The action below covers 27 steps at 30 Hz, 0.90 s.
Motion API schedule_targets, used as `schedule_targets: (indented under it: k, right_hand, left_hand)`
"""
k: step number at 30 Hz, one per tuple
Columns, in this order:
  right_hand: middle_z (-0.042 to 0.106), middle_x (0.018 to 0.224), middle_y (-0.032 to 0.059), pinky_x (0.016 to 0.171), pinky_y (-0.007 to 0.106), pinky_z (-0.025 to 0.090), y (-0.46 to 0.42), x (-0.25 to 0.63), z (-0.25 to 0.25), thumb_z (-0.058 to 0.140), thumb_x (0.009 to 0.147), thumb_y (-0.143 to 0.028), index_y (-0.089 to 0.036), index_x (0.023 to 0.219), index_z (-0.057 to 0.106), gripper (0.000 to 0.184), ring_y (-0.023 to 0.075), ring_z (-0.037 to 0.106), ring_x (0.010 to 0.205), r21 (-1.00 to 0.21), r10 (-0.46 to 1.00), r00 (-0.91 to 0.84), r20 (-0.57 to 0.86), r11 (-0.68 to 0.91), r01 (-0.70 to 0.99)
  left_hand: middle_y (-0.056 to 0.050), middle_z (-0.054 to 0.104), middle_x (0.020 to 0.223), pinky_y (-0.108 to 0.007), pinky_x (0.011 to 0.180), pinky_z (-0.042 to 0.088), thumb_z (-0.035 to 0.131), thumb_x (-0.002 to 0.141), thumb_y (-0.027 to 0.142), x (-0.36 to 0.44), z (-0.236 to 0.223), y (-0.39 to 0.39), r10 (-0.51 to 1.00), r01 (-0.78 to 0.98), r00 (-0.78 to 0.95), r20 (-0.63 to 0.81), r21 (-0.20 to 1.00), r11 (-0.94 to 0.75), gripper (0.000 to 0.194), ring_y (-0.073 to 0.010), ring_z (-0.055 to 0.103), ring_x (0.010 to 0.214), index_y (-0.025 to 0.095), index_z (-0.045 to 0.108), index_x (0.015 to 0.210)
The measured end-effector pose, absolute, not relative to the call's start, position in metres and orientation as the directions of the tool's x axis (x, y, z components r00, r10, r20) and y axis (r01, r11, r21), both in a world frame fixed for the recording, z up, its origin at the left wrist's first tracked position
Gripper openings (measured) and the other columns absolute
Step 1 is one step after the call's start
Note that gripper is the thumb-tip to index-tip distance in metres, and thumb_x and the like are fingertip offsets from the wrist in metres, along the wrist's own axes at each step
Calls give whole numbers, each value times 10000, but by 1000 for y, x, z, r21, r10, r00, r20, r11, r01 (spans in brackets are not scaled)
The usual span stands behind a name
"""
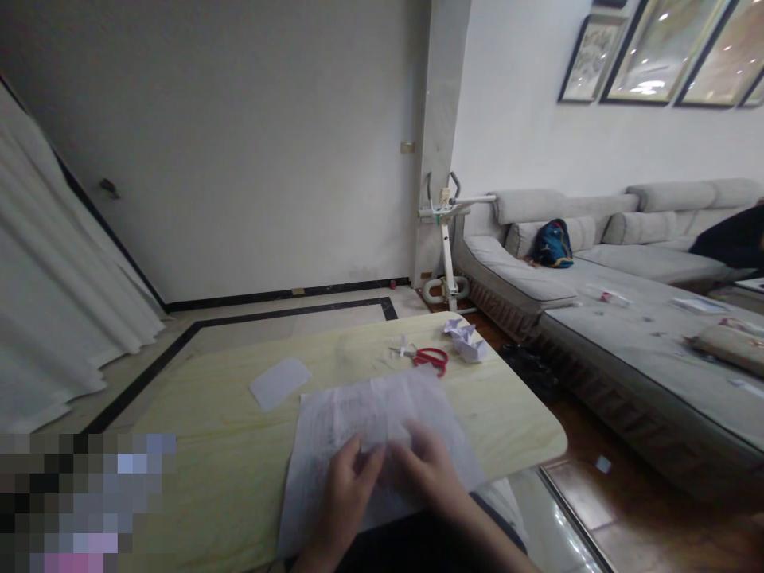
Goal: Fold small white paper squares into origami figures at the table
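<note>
A large printed sheet of paper (334, 414) with creases lies on the table in front of me. Over its middle, my left hand (353, 476) is closed, thumb and fingers pinched on a small piece of white paper (375, 438) that barely stands out against the sheet. My right hand (425, 463) meets it from the right, fingers curled in at the same paper and slightly smeared by motion. Beyond the sheet lie red-handled scissors (430, 360) with small paper scraps by the blades. Folded white paper shapes (466, 341) sit near the far right corner. A blank paper piece (280, 383) lies to the left.
The pale wooden table (215, 469) has a rounded right corner. To the right stands a grey sofa (633, 334) with a blue backpack (555, 243) on it. A white exercise machine (447, 247) is behind the table; a white curtain (53, 263) hangs at left. The lower left is pixelated.
</note>
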State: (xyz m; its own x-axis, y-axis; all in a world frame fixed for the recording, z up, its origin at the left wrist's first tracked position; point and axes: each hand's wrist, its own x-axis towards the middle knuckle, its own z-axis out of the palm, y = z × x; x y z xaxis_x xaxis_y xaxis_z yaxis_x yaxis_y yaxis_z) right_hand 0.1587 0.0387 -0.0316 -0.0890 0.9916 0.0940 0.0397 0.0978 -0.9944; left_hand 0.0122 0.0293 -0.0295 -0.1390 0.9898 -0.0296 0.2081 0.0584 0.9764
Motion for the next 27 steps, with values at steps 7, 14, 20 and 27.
schedule_targets:
  k: [7,14,20,27]
  right_hand:
    - [522,614,-29,519,226,427,43,155,-39,628,815,-414,-188,693,559,266,135,494,573,-990,990,-34,135,133,-43]
    - [524,617,-30,525,221,404,42,155,-29,593,827,-305,-187,690,533,191,125,482,576,-981,976,-99,194,195,1]
    - [519,643,-28,566,236,407,44,154,-35,605,789,-269,-185,697,544,138,131,473,611,-970,971,-47,233,236,63]
    - [584,769,8,667,273,464,40,155,-33,606,764,-235,-183,835,596,88,170,546,738,-971,969,-68,239,240,7]
  left_hand:
    - [-108,767,832,-378,737,592,619,716,467,11,-34,30,989,311,-145,28,950,18,453,-302,725,814,104,665,983]
    - [-92,738,809,-347,722,573,567,782,492,10,-25,28,993,314,-76,94,947,-66,372,-278,700,791,144,674,857]
    - [-33,685,674,-300,620,552,531,816,450,12,-22,29,990,358,-66,125,929,-94,303,-233,668,660,178,655,768]
    - [-111,755,863,-373,773,567,572,767,481,10,-27,30,990,312,-123,69,950,-27,377,-307,704,859,140,689,877]
